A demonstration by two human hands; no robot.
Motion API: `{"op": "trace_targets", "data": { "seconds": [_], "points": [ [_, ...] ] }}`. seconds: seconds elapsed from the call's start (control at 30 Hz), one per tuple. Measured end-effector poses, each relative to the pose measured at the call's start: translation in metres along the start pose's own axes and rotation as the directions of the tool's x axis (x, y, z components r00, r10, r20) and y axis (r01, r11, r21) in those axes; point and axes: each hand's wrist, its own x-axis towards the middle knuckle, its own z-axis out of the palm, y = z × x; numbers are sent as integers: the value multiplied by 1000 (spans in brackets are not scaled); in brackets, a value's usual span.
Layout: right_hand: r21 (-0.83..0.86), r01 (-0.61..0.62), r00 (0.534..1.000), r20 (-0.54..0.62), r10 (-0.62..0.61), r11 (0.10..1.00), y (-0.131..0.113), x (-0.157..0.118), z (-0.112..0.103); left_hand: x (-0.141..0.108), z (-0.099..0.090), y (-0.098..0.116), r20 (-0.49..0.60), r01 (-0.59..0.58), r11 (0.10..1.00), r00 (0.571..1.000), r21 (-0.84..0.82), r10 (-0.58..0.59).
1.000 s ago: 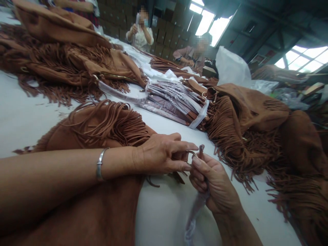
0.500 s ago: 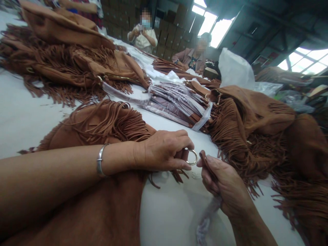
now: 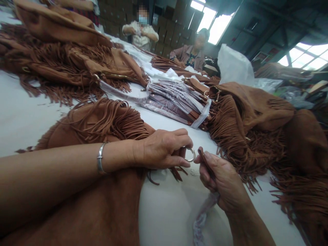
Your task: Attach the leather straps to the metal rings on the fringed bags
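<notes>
My left hand (image 3: 164,148) pinches a shiny metal ring (image 3: 191,160) between thumb and fingers; a small gap seems to show at the ring's upper right. Close to it, my right hand (image 3: 225,179) is closed on the folded end of a brown leather strap (image 3: 205,160). The strap's lower part, wrapped in clear film (image 3: 200,222), hangs down over the white table. Ring and strap end are near each other but apart. Under my left forearm lies a brown suede bag (image 3: 110,208) with long fringe (image 3: 120,119).
Across the white table (image 3: 164,212) lie a bundle of film-wrapped straps (image 3: 174,99), fringed brown bags at left (image 3: 84,65) and right (image 3: 253,112), and white wrapping (image 3: 235,65). Two people (image 3: 140,32) (image 3: 189,54) are at the far side, before stacked cartons (image 3: 164,37).
The ring, closed all round before, now seems to have a gap at its upper right. Both hands keep nearly the same place and hold. The view has shifted slightly.
</notes>
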Motion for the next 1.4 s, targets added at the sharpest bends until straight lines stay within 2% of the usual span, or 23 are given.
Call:
{"op": "trace_targets", "data": {
  "seconds": [0.2,0.4,0.57,0.73,0.9,1.1,1.23,1.4],
  "points": [
    [-33,26,999,20,-25,999,1,0,-3,1,1,0,80,-27,992,997,119,18],
    [-98,14,999,44,-9,995,3,4,-4,1,5,1,134,-26,996,991,86,15],
    [-57,-50,988,142,58,997,5,6,-8,0,6,-1,123,-40,998,992,45,34],
    [37,-141,955,270,126,989,6,9,-11,-1,3,2,165,-57,998,984,-23,60],
    [15,-96,930,357,84,995,3,14,-16,-1,5,3,159,-95,989,981,-111,112],
    [-40,-62,891,448,74,997,1,11,-18,-2,4,4,139,-84,983,984,-165,107],
    [-71,-16,908,416,44,997,0,5,-16,-2,3,4,106,-78,980,990,-183,98],
    [-228,122,978,192,-78,966,-5,-6,-7,-2,6,1,17,-25,984,999,-177,29]
  ]
}}
